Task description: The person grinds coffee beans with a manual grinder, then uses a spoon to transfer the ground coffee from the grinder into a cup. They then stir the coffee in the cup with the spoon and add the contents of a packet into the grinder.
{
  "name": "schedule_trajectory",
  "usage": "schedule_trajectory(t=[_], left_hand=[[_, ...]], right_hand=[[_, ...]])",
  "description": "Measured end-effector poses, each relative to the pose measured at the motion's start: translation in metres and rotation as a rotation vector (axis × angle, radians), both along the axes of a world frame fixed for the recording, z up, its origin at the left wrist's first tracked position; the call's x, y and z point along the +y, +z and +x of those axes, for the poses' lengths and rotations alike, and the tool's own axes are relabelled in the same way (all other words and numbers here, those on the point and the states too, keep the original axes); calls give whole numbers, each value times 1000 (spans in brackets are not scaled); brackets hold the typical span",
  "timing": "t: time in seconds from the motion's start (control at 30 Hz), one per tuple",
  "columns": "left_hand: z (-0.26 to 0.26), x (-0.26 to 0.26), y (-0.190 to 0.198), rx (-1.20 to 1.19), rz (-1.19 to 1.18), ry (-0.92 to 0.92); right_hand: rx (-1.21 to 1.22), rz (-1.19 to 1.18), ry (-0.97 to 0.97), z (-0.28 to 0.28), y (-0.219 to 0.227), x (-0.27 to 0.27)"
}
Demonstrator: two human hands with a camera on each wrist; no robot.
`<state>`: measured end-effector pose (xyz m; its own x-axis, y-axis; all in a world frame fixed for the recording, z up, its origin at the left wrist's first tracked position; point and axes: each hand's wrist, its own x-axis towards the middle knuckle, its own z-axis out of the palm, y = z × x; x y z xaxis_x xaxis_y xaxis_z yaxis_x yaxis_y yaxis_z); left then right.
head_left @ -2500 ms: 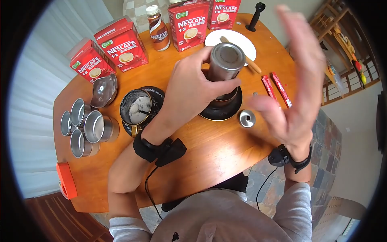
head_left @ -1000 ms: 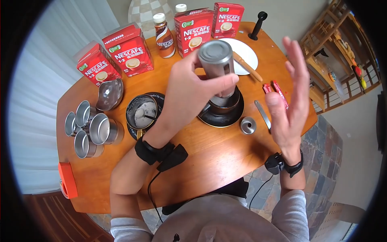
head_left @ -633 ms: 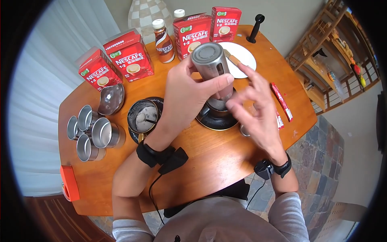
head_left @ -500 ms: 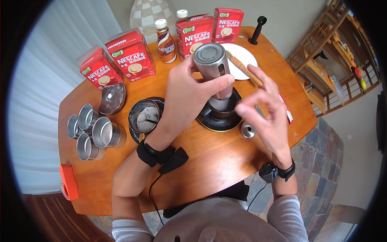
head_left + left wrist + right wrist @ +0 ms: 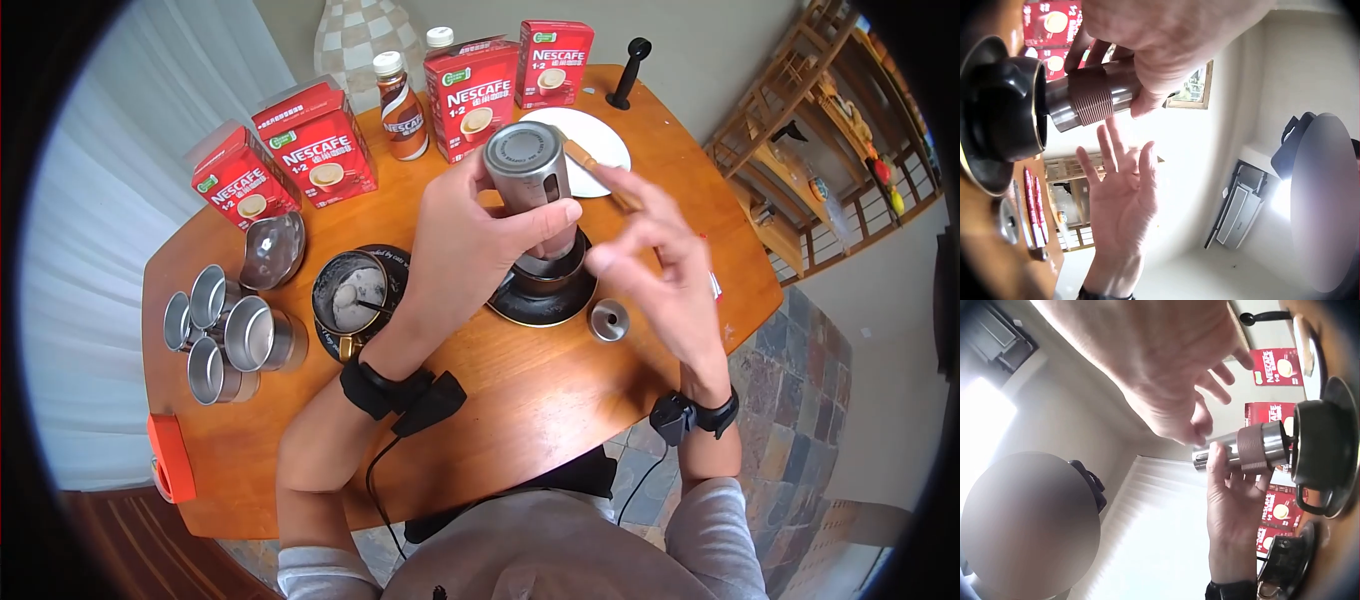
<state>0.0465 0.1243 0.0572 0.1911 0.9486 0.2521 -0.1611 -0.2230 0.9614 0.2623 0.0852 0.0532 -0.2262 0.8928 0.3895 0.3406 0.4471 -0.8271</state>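
Note:
My left hand (image 5: 465,240) grips a metal cylinder (image 5: 525,165) with a ribbed brown band (image 5: 1091,94). The cylinder is tilted, its lower end at the mouth of a black cup (image 5: 1319,447), which stands on a black saucer (image 5: 540,308). In the head view my right hand (image 5: 675,280) hovers just right of the cylinder with fingers spread and slightly bent, holding nothing. The right wrist view shows its fingertips near the cylinder's upper end; whether they touch it I cannot tell. A second black cup (image 5: 350,290) with white powder and a spoon is left of my left wrist.
Several metal cups (image 5: 255,332) and a clear bowl (image 5: 273,250) stand left. Red boxes (image 5: 318,150) and a bottle (image 5: 403,115) line the back. A white plate (image 5: 600,140) bears a wooden-handled tool. A small metal funnel (image 5: 609,320) sits right of the saucer; a black scoop (image 5: 628,75) stands behind.
My right hand has come in from the far right toward the cylinder, its fingers now more bent. My left hand keeps its hold; the cylinder has shifted slightly left and down from the earliest frame.

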Motion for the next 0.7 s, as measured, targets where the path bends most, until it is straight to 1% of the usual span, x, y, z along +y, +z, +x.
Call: schedule_trajectory(t=[0.07, 0.1, 0.2, 0.27, 0.33, 0.37, 0.47, 0.5, 0.6, 0.67, 0.7], left_hand=[[-2, 2, -2, 31, 23, 7], [-2, 2, -3, 34, 33, 10], [0, 4, -5, 48, 66, 10], [-2, 3, -4, 72, 84, 37], [-2, 2, -5, 44, 24, 5], [0, 1, -5, 30, -5, -19], [-4, 3, -4, 65, 24, 6], [-4, 3, -6, 67, 39, 9], [0, 3, -6, 83, 63, -10], [-5, 2, -3, 96, 38, -18], [-4, 2, -4, 75, 49, 0]], right_hand=[[-18, 45, 2, 3, -1, 5], [-58, 48, -20, -11, -1, 3], [-40, 14, -21, -11, -2, 1], [-12, 38, -5, -1, 1, 3], [-11, 36, 0, -2, 2, 5], [-28, -8, -4, -13, 0, 3], [-52, 15, -35, -10, 6, -1], [-11, 45, -23, -4, 8, 1], [-92, -74, 4, -18, 8, -1], [-49, -36, -40, -8, 9, -2], [-32, -22, -32, -7, 7, -1]])
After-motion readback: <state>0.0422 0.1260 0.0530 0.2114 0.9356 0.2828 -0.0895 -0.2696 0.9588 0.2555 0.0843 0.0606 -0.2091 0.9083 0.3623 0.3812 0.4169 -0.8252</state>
